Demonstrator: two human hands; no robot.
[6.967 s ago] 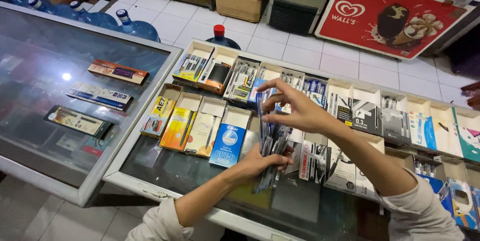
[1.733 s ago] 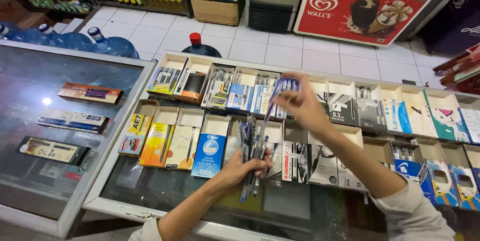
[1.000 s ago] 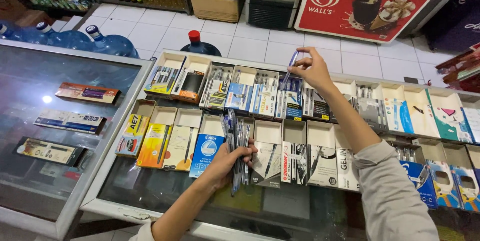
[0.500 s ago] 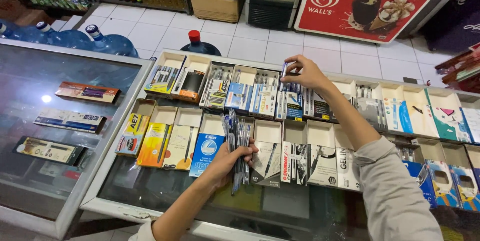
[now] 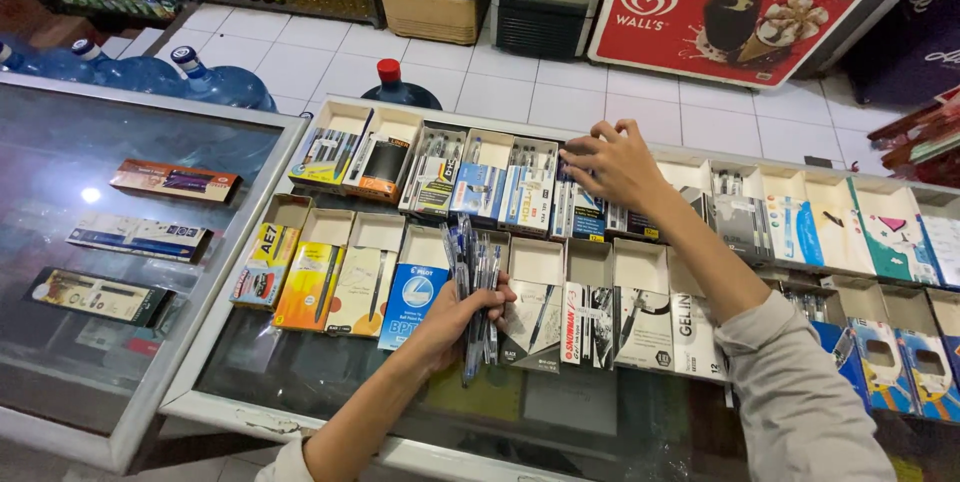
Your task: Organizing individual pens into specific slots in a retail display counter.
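1. The left hand [image 5: 452, 320] is gripping a bunch of pens [image 5: 472, 287], with its fingers closed around the middle so the pens are staying together and standing up like a fan
2. The bunch is hanging just over the near row of boxes, beside the blue pen box [image 5: 412, 304]
3. The right hand [image 5: 610, 162] is reaching out to the far row, and its fingers are bent down into an open pen box [image 5: 582, 204]. I cannot tell if they are pinching a pen, because the hand is hiding it
4. The boxes are sitting in two neat rows on the glass worktop [image 5: 330, 367], with lids open and tipped so the pens inside are easy to see and grab
5. Big water bottles [image 5: 222, 87] are standing on the floor behind the worktop
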